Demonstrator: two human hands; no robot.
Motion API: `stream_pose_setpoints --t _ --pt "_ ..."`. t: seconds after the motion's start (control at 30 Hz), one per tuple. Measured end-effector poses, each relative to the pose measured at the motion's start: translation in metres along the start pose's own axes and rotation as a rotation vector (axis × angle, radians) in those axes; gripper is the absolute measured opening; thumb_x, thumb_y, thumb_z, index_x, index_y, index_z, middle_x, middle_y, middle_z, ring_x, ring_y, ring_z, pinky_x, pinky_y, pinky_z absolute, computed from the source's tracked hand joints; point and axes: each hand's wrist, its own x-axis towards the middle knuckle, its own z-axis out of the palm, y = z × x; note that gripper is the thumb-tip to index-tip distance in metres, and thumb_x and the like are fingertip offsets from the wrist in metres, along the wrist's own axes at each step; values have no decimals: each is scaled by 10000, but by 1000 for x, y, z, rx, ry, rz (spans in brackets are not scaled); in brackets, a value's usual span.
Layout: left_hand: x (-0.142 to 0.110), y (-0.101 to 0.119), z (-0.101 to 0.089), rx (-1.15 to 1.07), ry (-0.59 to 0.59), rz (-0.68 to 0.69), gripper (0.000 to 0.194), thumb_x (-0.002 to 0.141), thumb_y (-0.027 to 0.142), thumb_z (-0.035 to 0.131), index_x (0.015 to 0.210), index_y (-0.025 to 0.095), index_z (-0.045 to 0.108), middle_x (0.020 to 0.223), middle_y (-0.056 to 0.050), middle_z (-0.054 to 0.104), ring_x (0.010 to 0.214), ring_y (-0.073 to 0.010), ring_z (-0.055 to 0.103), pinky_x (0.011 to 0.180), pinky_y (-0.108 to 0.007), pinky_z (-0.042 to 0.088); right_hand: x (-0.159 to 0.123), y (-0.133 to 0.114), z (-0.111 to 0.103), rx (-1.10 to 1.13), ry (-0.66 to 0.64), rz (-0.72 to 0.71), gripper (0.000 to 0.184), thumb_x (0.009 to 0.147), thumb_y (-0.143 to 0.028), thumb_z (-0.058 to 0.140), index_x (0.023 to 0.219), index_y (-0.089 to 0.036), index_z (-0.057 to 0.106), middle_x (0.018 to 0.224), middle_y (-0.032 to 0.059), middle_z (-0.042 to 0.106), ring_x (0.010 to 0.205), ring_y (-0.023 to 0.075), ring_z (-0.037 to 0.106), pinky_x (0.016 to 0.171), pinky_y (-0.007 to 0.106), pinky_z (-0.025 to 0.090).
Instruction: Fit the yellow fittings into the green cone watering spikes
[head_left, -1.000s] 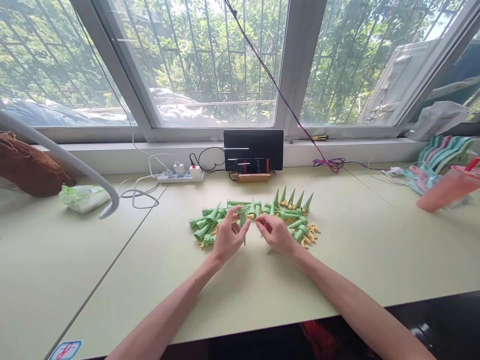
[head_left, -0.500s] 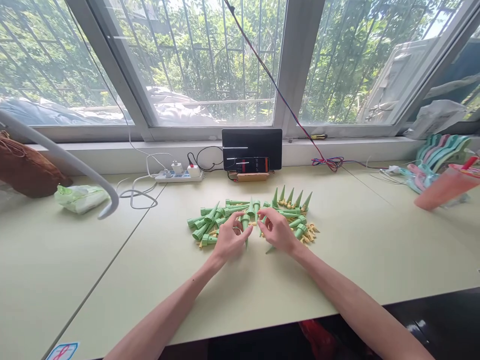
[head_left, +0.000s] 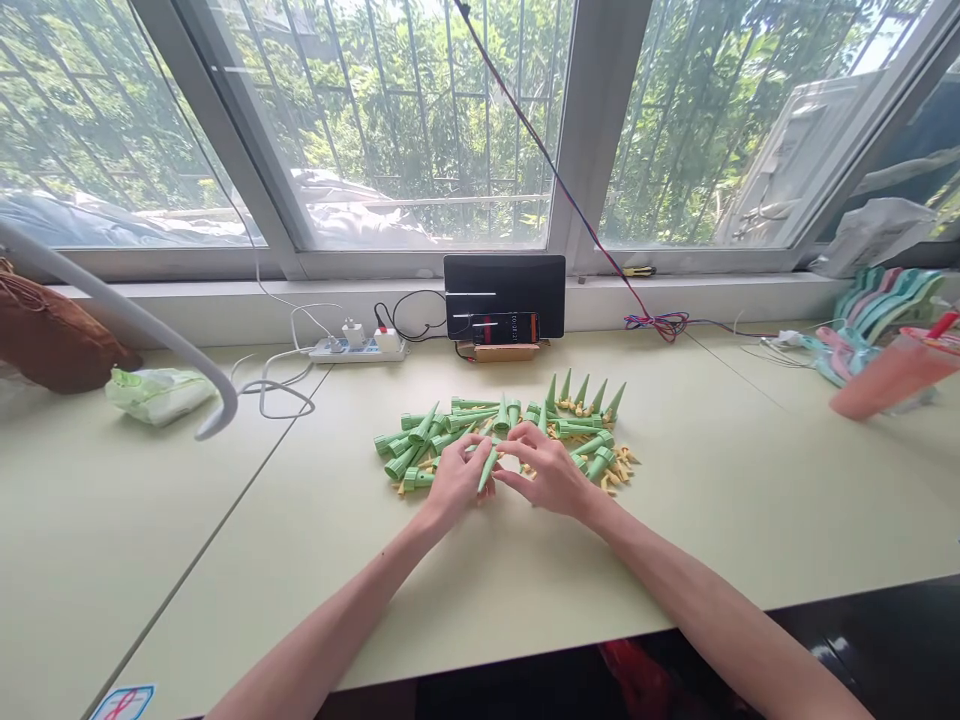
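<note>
My left hand [head_left: 456, 478] is closed on a green plastic watering spike [head_left: 487, 468], which slants with its point down toward me. My right hand [head_left: 551, 472] comes in from the other side, its thumb and forefinger bent onto the same spike near its upper part. Fingers partly cover the spike's wide end. A pile of green spikes [head_left: 405, 460] lies beside and behind my left hand, and more spikes [head_left: 592, 442] lie past my right hand. Small yellow pieces [head_left: 619, 468] are scattered among them. At the back right, a row of spikes [head_left: 583, 394] stands points up, with yellow pieces at their bases.
A dark tablet [head_left: 506, 285] and a phone [head_left: 506, 328] lean by the window. Left of them is a power strip [head_left: 360, 350] with cables. A pink cup [head_left: 892, 375] lies tilted at the right. A white curved tube [head_left: 187, 350] and a green plastic packet [head_left: 161, 395] are at the left.
The spike in my left hand has tipped from nearly upright to slanted toward me. My right hand has moved left, its fingers now at that spike.
</note>
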Motion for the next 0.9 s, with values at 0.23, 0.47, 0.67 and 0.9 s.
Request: stream_pose_setpoints --t 0.23,0.47,0.67,0.9 --pt "0 -3 1 69 8 -36 400 861 570 534 870 171 559 416 24 558 300 -121 469 337 -200 312 -1 -1 2 -56 20 -74 120 942 -271 550 986 -204 640 918 45 608 553 66 501 487 204 383" --pt "-1 -5 2 218 22 35 399 880 559 496 862 171 588 530 11 623 279 -108 461 324 -209 320 -3 -1 5 16 67 -15 129 968 -251 495 972 -199 613 805 24 605 518 73 477 474 202 382" --pt "-4 -9 8 371 46 212 383 915 521 462 911 183 641 529 21 599 347 -123 478 427 -239 363 -5 4 0 70 148 127 96 946 -274 508 926 -214 579 729 5 587 496 94 495 497 230 441" --pt "-9 -9 13 594 67 416 398 963 451 404 684 205 548 493 28 452 459 -143 399 539 -263 291 14 9 -27 -23 274 176 113 928 -275 538 864 -208 603 734 17 618 499 108 503 518 251 454"
